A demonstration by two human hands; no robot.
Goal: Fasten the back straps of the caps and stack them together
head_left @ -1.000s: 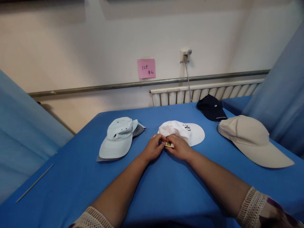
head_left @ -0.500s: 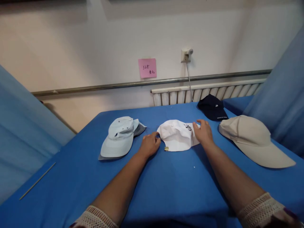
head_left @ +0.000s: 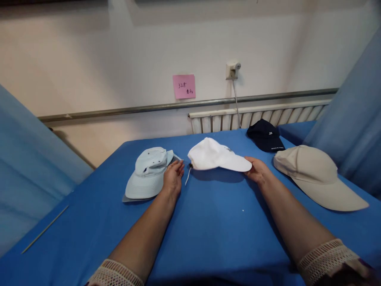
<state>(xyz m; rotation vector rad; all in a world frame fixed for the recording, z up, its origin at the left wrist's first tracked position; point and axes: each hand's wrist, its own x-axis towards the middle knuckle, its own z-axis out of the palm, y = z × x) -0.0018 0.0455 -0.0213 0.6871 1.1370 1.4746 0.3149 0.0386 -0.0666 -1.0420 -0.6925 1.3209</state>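
A white cap point(head_left: 208, 155) hangs a little above the blue cloth, crown up and brim to the right, a loose strap dangling at its left end. My right hand point(head_left: 256, 170) pinches the tip of its brim. My left hand point(head_left: 174, 176), fingers stretched out and empty, is between the white cap and a pale blue cap point(head_left: 150, 165). It overlaps the pale cap's right edge; whether it touches cannot be made out. Under the pale blue cap shows the edge of a grey cap point(head_left: 131, 200).
A beige long-brimmed cap point(head_left: 315, 171) and a navy cap point(head_left: 264, 135) lie at the right of the blue-covered table point(head_left: 208, 238). A thin stick point(head_left: 44, 229) lies at the left. Behind are a metal rail point(head_left: 133, 109), a radiator point(head_left: 220, 122) and curtains point(head_left: 29, 174).
The white cap has been lifted and turned upright, its brim now in my right hand. My left hand has let go and moved left towards the pale blue cap.
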